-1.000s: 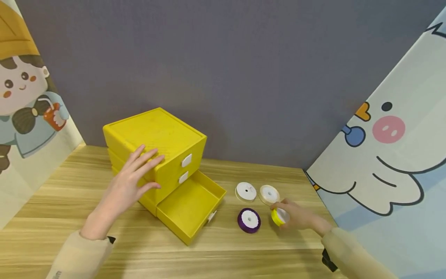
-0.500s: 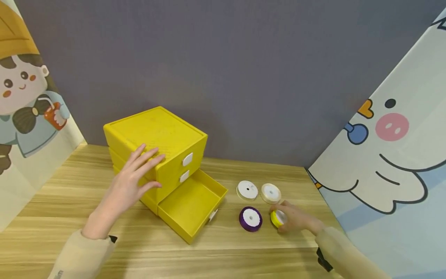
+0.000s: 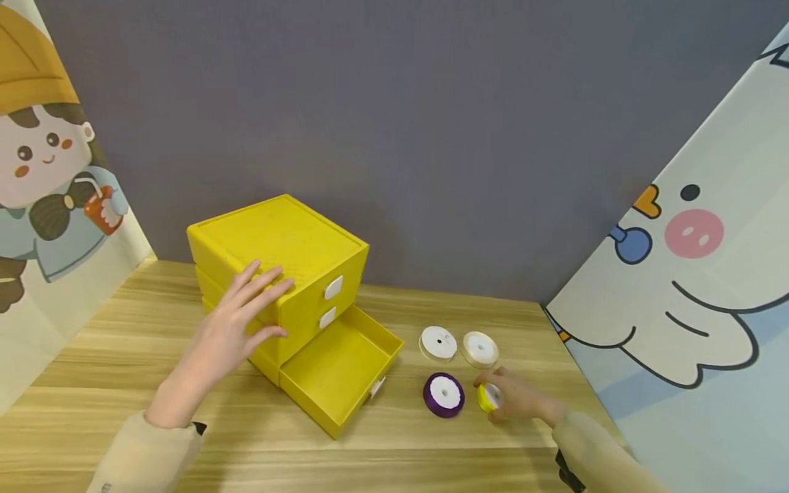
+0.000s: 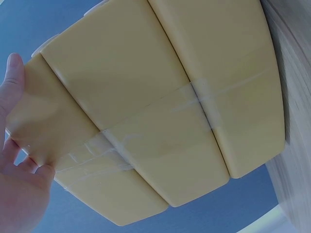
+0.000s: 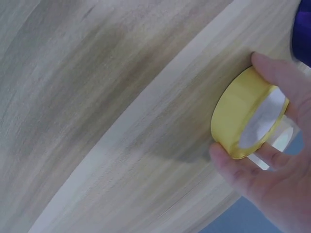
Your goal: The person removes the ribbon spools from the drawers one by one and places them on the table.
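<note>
Pinched between thumb and fingers of the right hand [image 3: 514, 400], a yellow spool [image 3: 490, 398] sits on the table [image 3: 394, 445], just right of a purple spool [image 3: 444, 394]. Well to its left, the left hand [image 3: 237, 322], fingers straight, steadies the yellow drawer box [image 3: 277, 239] above its open drawer [image 3: 335, 370]. A firm rim grip and a clean lift past the neighbouring spools look wise.

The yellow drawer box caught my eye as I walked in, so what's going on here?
A person sits at a wooden table. Their left hand rests flat against the side of the yellow drawer box, whose bottom drawer is pulled open and looks empty. Their right hand grips a yellow ribbon spool on the table, beside a purple spool, a white spool and a cream spool.
</note>
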